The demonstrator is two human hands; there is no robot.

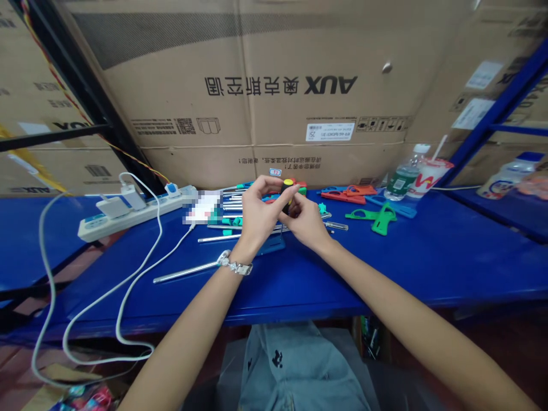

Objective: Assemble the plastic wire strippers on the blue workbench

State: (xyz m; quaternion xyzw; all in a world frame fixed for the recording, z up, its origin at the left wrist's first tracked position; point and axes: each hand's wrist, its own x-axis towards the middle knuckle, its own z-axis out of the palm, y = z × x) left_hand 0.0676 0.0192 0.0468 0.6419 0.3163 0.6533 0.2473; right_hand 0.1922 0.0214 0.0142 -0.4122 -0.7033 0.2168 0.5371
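Observation:
My left hand (262, 210), with a watch (235, 264) on its wrist, closes around the upper handle of a black and yellow screwdriver (288, 183). The screwdriver stands nearly upright, its thin shaft pointing down. From the other side, the curled fingers of my right hand (309, 221) close on the same handle, lower down. Below both hands lies a blue plastic piece (273, 245); whether the screwdriver's tip touches it, I cannot tell. Several metal rods with green plastic parts lie behind and left of the hands, and one rod (186, 272) lies nearer to me.
On the blue table (325, 285), red clips (346, 195) and a green clip (383, 218) lie to the right. Behind them stand a bottle (402, 174) and a cup (430, 176). A power strip (100, 227) with white cables is at left; a large cardboard box (274, 120) forms the back.

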